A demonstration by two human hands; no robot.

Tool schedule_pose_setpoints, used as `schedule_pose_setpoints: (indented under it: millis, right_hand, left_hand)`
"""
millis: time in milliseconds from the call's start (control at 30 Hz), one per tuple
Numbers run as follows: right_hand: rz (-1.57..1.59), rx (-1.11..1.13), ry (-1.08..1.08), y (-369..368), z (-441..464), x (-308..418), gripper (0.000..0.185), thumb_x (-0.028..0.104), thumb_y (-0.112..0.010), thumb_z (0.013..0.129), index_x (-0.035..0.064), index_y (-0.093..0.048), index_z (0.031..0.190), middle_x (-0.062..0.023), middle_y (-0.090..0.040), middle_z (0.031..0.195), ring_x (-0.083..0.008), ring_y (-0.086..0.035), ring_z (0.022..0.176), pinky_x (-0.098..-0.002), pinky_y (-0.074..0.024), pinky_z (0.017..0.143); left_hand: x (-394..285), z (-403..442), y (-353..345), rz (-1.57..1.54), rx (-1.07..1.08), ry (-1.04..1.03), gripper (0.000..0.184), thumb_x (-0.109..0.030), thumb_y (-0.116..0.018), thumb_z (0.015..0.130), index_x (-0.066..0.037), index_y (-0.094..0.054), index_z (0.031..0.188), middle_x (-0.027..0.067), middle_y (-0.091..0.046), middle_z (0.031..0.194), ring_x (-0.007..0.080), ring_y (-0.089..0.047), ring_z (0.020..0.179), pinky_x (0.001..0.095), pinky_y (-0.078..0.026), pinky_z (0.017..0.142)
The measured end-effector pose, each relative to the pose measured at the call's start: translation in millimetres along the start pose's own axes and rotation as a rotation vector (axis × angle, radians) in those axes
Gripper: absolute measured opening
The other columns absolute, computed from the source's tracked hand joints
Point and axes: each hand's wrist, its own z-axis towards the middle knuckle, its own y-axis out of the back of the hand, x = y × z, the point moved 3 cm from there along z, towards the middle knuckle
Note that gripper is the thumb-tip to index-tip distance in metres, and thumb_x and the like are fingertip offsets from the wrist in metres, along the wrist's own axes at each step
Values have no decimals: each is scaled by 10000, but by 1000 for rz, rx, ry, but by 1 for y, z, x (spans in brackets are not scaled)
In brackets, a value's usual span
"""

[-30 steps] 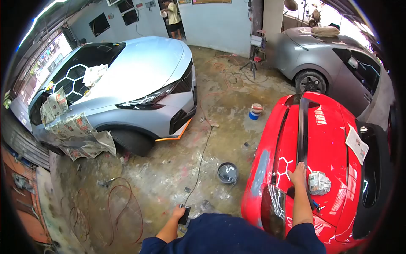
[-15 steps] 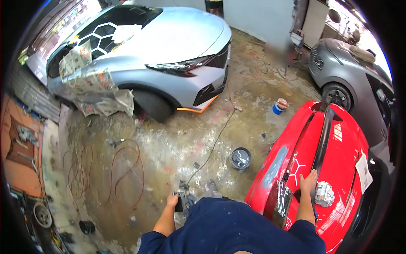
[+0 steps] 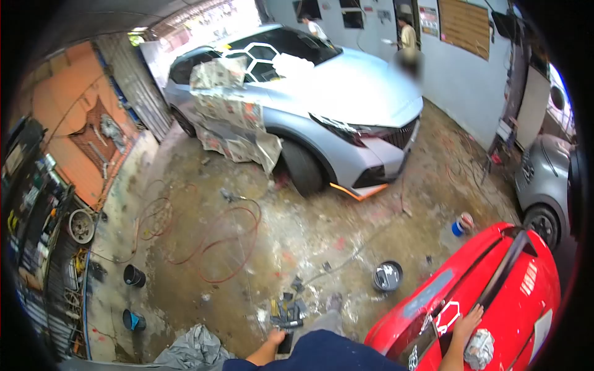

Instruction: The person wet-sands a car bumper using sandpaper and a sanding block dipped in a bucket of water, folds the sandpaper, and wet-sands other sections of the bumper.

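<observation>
My left hand (image 3: 272, 341) is closed around a small black flat block (image 3: 285, 344) at the bottom of the view; its exact kind is unclear. Just beyond it, a cluster of dark blocks and pads (image 3: 288, 312) lies by my foot. My right hand (image 3: 469, 321) rests with fingers stretched out on the red car (image 3: 495, 309). Beside that hand sits a crumpled newspaper wad (image 3: 479, 349). Grey filler (image 3: 428, 294) marks the red bodywork to the left.
A silver-blue car (image 3: 346, 93), partly masked with newspaper (image 3: 229, 117), stands ahead. A bucket (image 3: 388, 276), a blue-and-white tin (image 3: 461, 224) and a red hose (image 3: 232, 263) are on the wet floor. Near the far wall, a person (image 3: 407, 40) stands; a grey car (image 3: 547, 173) is at right.
My view has swung up and to the left, so more of the shop shows. My right hand remains on the red car, and my left hand still holds the black block.
</observation>
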Motion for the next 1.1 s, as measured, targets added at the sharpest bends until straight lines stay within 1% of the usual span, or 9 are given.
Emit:
schedule_pose_setpoints:
  millis: [167,267,300,333,433,500,800,1000,1100]
  right_hand:
    - [-50,32,58,-12,7,-15,893,90,-694,821,-8,-217,1570,-243,-256,1611,-384,-268,1494,-568,-280,1174]
    - [-15,3,129,9,3,-3,774,85,-652,850,-37,-303,1530,-276,-334,1556,-408,-329,1449,-541,-302,1158]
    - [-34,38,109,9,5,-3,771,120,-648,858,-37,-304,1529,-275,-348,1553,-391,-318,1463,-538,-289,1174]
    - [-48,24,144,5,5,-6,777,140,-654,853,-36,-310,1528,-266,-357,1555,-378,-319,1469,-549,-297,1173]
    - [-154,-28,114,-8,1,-6,758,192,-609,873,-34,-308,1530,-252,-327,1585,-391,-328,1468,-582,-312,1159]
    - [-176,-90,154,-16,1,-13,692,179,-556,895,-14,-337,1522,-249,-363,1568,-391,-364,1449,-591,-329,1143]
    - [-156,-64,133,-16,0,-10,715,191,-564,890,-25,-321,1527,-243,-324,1594,-379,-326,1477,-584,-298,1168]
    - [-170,-50,124,-10,-2,-6,715,191,-568,895,-23,-316,1529,-242,-325,1593,-379,-323,1478,-584,-292,1171]
    - [-157,-53,124,-11,-2,-7,718,190,-577,899,-21,-311,1533,-245,-323,1593,-381,-320,1479,-582,-287,1173]
  left_hand:
    - [14,-22,-7,-161,-20,-170,612,-370,-677,765,67,-663,1193,315,-646,1235,431,-612,1199,465,-485,996]
    - [25,-27,-7,-109,-238,-219,468,-343,-666,757,71,-710,973,313,-703,967,436,-691,955,502,-538,831]
    - [45,-2,-15,101,-30,-275,482,-319,-680,764,66,-687,1053,309,-698,1030,432,-683,989,497,-535,843]
    - [10,-58,7,-275,-5,-57,501,-289,-698,770,63,-660,1125,309,-684,1107,437,-667,1042,483,-530,878]
    - [51,-34,-10,-171,-239,-148,536,-303,-712,775,60,-644,1162,311,-662,1165,455,-634,1111,470,-505,935]
    - [80,-21,-23,-289,-49,-134,560,-328,-715,779,51,-637,1184,302,-658,1189,437,-626,1137,463,-486,964]
    - [106,-75,-18,-192,-85,94,511,-326,-688,815,8,-640,1199,258,-682,1174,385,-639,1140,415,-470,988]
    - [98,-101,-3,-204,-170,76,436,-256,-679,827,27,-644,1156,177,-710,1028,292,-668,951,384,-495,867]
    - [94,-110,8,-173,-121,139,512,-314,-685,826,-4,-632,1230,234,-690,1179,347,-653,1129,397,-480,974]
